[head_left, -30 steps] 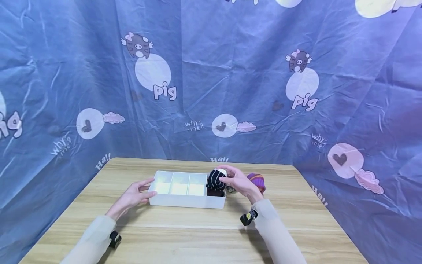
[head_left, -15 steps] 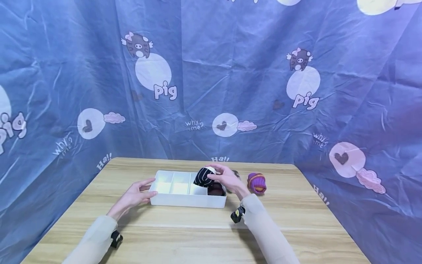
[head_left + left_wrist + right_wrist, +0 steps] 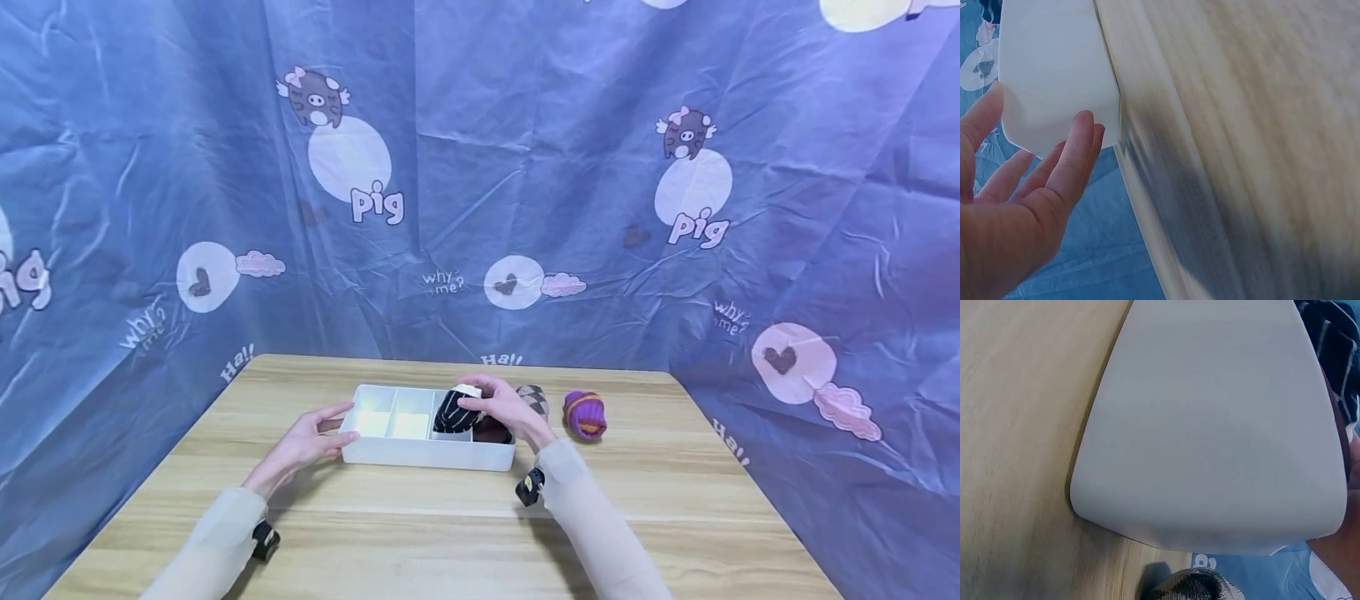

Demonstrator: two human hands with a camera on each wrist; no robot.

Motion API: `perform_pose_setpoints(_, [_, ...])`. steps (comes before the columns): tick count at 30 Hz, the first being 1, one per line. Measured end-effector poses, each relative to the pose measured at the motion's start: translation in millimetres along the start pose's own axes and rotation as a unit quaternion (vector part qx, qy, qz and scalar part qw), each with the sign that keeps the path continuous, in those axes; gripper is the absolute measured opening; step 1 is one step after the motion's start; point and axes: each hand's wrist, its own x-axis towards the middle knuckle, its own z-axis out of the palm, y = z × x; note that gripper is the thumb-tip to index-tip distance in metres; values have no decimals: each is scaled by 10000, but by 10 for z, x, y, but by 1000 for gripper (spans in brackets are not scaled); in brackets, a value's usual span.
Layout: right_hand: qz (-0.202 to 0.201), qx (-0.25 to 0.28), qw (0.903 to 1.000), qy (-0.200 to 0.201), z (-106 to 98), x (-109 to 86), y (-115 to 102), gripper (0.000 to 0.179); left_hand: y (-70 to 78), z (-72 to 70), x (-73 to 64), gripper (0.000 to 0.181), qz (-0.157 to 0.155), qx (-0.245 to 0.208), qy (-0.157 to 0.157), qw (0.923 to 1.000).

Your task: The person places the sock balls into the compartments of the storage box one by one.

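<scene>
Tabletop [image 3: 420, 533] bears white box [image 3: 427, 455] — head view alone shows compartments [image 3: 409, 425].

From above, the two left compartments of the white divided box [image 3: 427, 455] can be entered, between upright partitions. The third is blocked by the black striped rolled sock [image 3: 454, 412] and the right hand [image 3: 504, 407], whose grip sits over it; a dark brown bundle [image 3: 491, 431] fills much of the fourth. The left hand [image 3: 309, 439] bars the box's left end. Past the right end, a checkered rolled sock [image 3: 533, 399] and a purple-and-orange one [image 3: 585, 415] leave a narrow gap. A wide lane of table [image 3: 427, 533] runs between the forearms; behind, a blue curtain [image 3: 465, 192] limits reach.
</scene>
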Motion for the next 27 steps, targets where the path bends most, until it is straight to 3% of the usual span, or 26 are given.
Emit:
perform_pose_setpoints(8, [64,129,9995,-279,16,1,-28,45,-14,4,6,77,2,47,12,10000])
perform_pose_setpoints(27, [-179,532,9984,-104,-57,-47,62,43,18,24,-20,76,-7,85,-39,10000])
